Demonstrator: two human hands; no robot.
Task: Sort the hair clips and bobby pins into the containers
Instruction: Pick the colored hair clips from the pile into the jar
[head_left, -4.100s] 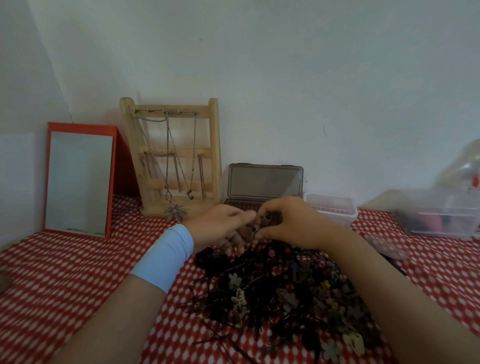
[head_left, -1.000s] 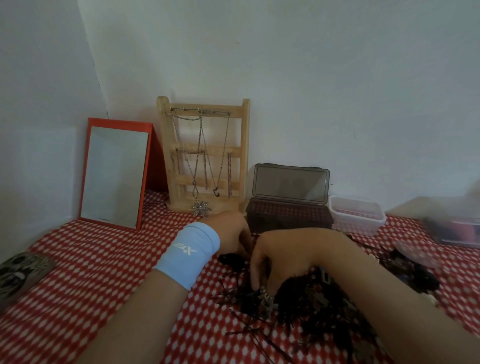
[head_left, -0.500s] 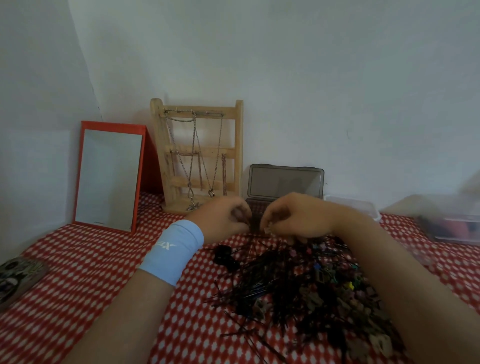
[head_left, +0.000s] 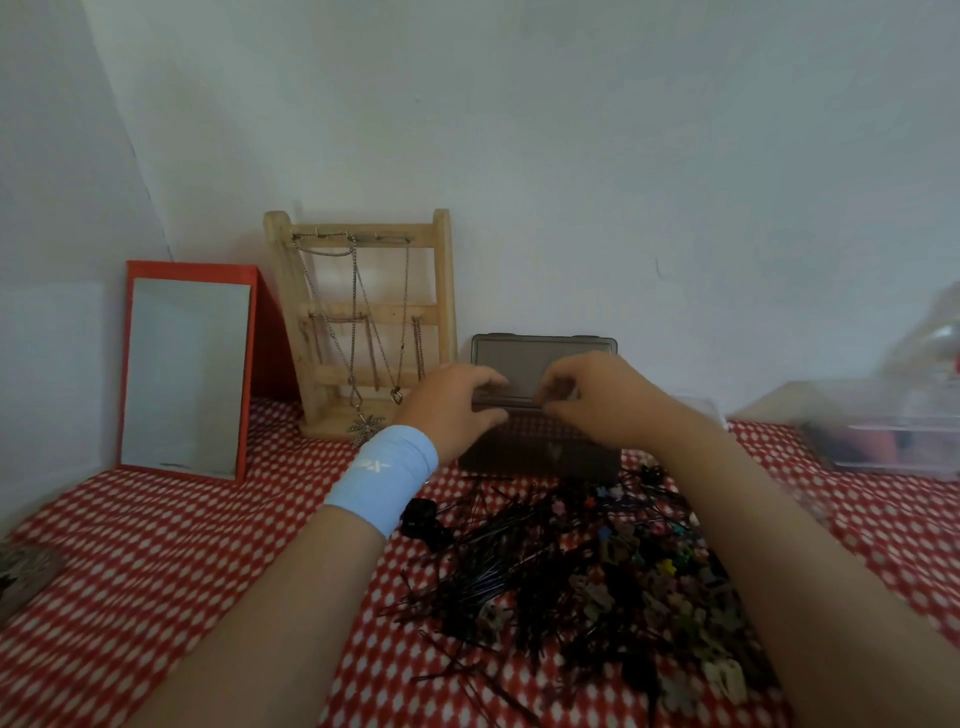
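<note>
Both hands were up over the far middle of the table in the head view, the left hand (head_left: 451, 410) and the right hand (head_left: 605, 404) side by side with their curled fingertips turned toward each other and a narrow gap between them. Whether either pinched a pin could not be told; the fingertips were blurred and dark against the box behind.

A second earlier the right hand had been down in the pile, digging; half a second earlier both hands had met above the pile's far edge. By this moment they had travelled farther away and hung directly over the open dark box (head_left: 540, 457), in front of its raised lid (head_left: 524, 351). That reads as a delivery: something just picked was probably being dropped or laid into this box.

The pile of bobby pins and hair clips (head_left: 571, 577) lay near and right of centre on the red checked cloth (head_left: 156, 571), still large, so the sorting looked far from done. A clear container (head_left: 702, 408) stood just right of the box, mostly hidden behind the right wrist. The left forearm wore a pale blue wristband (head_left: 384, 473).
</note>
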